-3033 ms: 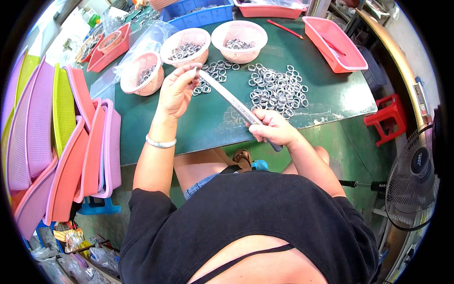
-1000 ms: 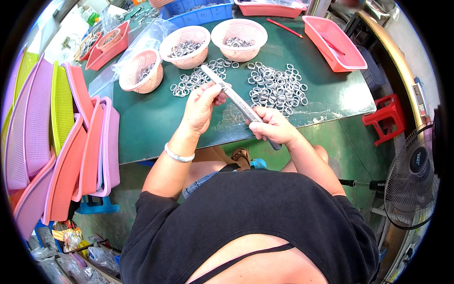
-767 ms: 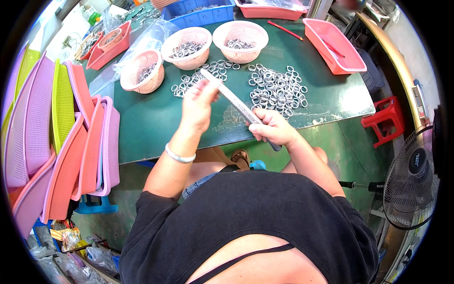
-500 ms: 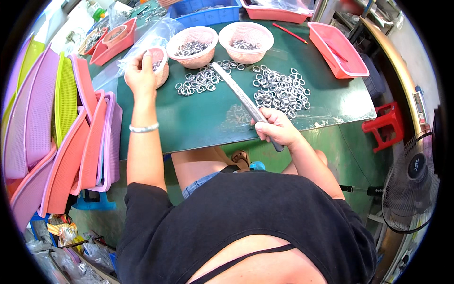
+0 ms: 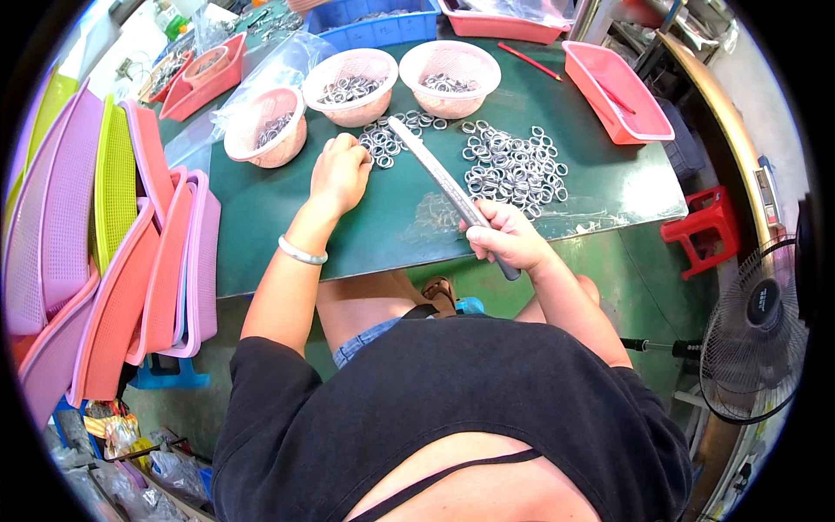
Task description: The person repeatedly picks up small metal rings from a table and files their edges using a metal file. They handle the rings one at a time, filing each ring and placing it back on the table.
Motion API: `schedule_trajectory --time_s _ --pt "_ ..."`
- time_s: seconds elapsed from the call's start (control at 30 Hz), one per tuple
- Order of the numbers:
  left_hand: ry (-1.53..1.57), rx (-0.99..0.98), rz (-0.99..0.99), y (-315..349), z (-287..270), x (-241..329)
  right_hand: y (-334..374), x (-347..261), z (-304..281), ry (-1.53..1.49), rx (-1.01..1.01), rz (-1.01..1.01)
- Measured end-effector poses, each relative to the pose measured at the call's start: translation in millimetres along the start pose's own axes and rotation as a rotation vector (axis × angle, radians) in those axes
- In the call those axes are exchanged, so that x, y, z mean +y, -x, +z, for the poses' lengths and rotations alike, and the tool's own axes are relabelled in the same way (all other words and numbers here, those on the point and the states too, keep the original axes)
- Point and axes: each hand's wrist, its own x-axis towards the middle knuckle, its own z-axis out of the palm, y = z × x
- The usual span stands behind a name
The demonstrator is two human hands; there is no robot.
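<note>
My right hand (image 5: 506, 237) is closed round the dark handle of a tapered metal ring mandrel (image 5: 433, 167), which slants up and to the left over the table. My left hand (image 5: 341, 174) is at the left edge of a small pile of metal rings (image 5: 402, 132). Its fingers curl downward, and their tips are partly hidden, so anything in them cannot be made out. A larger pile of rings (image 5: 513, 170) lies to the right of the mandrel. Behind my hands stand three pink baskets with rings inside: the left basket (image 5: 283, 155), the middle basket (image 5: 352, 111) and the right basket (image 5: 452, 106).
The green table (image 5: 348, 239) carries a blue bin (image 5: 374, 33) at the back and a pink tray (image 5: 639, 130) at the right. A red pencil (image 5: 531, 61) lies between them. Stacked coloured baskets (image 5: 113, 226) crowd the left side. A red stool (image 5: 703, 233) and fan (image 5: 757, 339) stand right.
My left hand has left the left basket and moved right and nearer, to the small ring pile. My right hand keeps the ring mandrel in nearly the same place.
</note>
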Motion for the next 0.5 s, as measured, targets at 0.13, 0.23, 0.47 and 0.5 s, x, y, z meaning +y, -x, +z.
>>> schedule_trajectory --time_s 0.13,0.23,0.47,0.5 --pt "0.7 0.021 -0.51 -7 -6 -1 -2 0 0 0.03 -0.018 -0.001" --pt "1.336 0.039 -0.479 -14 -22 12 -3 0 -1 0.062 -0.025 0.018" --pt "1.399 -0.022 -0.277 -22 -33 51 -4 0 -2 0.108 -0.043 0.022" --pt "1.37 -0.099 -0.303 -20 -33 59 -4 1 -2 0.101 -0.041 0.02"
